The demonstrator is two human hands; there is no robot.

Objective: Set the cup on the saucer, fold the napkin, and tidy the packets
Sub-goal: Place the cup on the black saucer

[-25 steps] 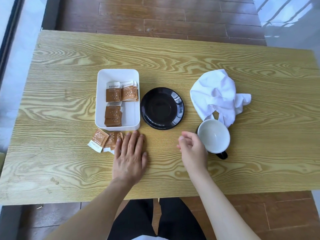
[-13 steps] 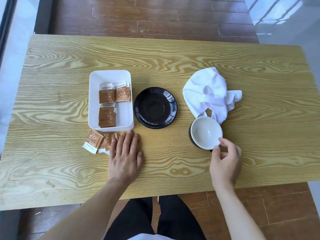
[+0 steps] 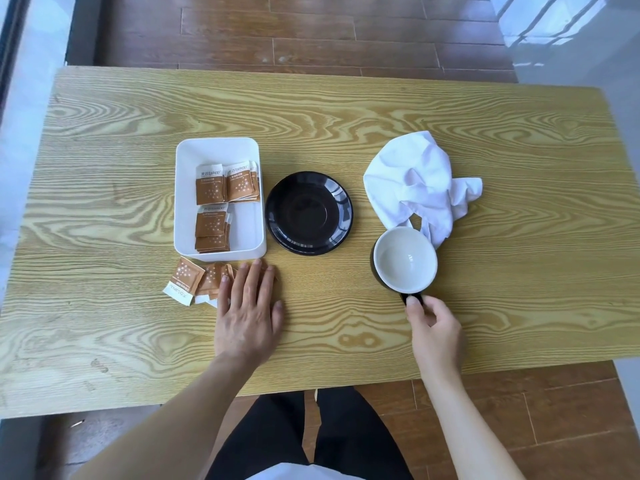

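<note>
We are looking down on a wooden table [image 3: 104,209] that is filling most of the frame. Left of centre a white rectangular tray [image 3: 217,152] is sitting with its long side running up and down the picture. Inside it brown and white packets [image 3: 227,183] are lying in small overlapping stacks: two stacks side by side across the middle of the tray, and one more stack below them against the tray's lower left wall. The upper part of the tray's floor is showing bare white. Just below the tray, outside it, loose packets [image 3: 187,278] are lying on the table in a fanned heap, one of them turned at an angle.

Our left hand [image 3: 247,313] is lying flat on the wood, palm down, with the fingers stretched out and slightly spread, gripping nothing; its fingertips are overlapping the right end of the loose heap and reaching close to the tray's lower edge.

At the centre a black saucer [image 3: 309,213] is sitting just beside the tray, with nothing on it. To its right, in the right half of the frame, a crumpled white napkin [image 3: 415,178] is lying unfolded. Directly below the napkin the cup [image 3: 404,259], black outside and white inside, is standing upright and holding nothing, its rim overlapping the napkin's lower tip. It is well apart from the saucer. Our right hand [image 3: 434,332] is pinching the cup's black handle, thumb on top, the other fingers curling under
</note>
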